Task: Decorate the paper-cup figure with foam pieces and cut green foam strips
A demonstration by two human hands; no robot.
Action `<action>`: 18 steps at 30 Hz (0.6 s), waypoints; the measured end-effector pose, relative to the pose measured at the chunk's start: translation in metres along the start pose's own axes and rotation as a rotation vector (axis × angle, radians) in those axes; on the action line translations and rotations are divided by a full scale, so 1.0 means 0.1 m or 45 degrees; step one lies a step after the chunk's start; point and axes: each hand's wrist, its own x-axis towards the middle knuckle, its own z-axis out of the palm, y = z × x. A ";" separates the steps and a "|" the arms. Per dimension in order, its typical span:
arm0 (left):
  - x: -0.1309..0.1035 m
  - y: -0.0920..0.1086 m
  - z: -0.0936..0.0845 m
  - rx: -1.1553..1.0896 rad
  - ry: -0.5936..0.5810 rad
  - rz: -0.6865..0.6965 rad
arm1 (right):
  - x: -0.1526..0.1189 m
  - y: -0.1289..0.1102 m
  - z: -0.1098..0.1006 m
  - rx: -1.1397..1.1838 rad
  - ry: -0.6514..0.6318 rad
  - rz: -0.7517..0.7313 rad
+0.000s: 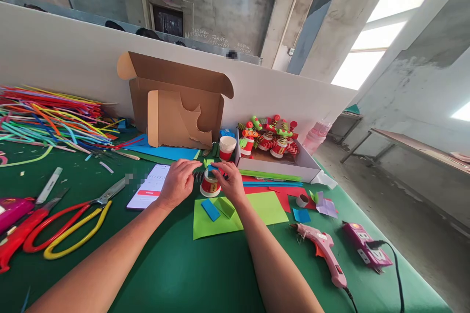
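Observation:
My left hand (179, 179) is in a pinch just left of a red and white paper cup (210, 187), which stands upside down on the table. Whatever its fingertips hold, if anything, is too small to make out; a bit of green paper (207, 162) shows beside them. On the cup's right, my right hand (232, 181) pinches a small blue paper piece (212, 168) above the cup. A dark pleated strip (198, 176) sticks out at the cup's left side. Below lies a light green sheet (264, 208) bearing a blue paper strip (210, 210) and a folded green piece (224, 207).
Left are scissors (100, 200), a phone (147, 188) and pipe cleaners (55, 122). Stacked cups (227, 146), a cardboard box (172, 117) and a tray (277, 169) of finished figures stand behind. A pink glue gun (323, 247) and corded purple box (367, 247) lie right.

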 end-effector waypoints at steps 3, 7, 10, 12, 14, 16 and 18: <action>-0.01 0.00 0.01 -0.017 -0.019 -0.015 | 0.00 -0.03 0.01 0.008 0.022 0.031; -0.01 -0.01 0.00 -0.021 -0.027 -0.055 | -0.01 -0.08 -0.03 0.100 0.095 0.084; 0.00 -0.04 -0.02 -0.019 -0.016 -0.069 | -0.01 -0.12 -0.08 0.135 0.261 0.128; 0.01 -0.08 -0.04 -0.011 0.002 -0.078 | -0.04 -0.17 -0.11 0.120 0.389 0.147; 0.03 -0.10 -0.07 0.010 0.034 -0.086 | -0.11 -0.24 -0.13 0.095 0.481 0.156; 0.05 -0.10 -0.12 0.031 0.066 -0.085 | -0.24 -0.34 -0.13 0.051 0.492 0.140; 0.06 -0.06 -0.20 0.044 0.073 -0.068 | -0.42 -0.46 -0.12 -0.014 0.428 0.071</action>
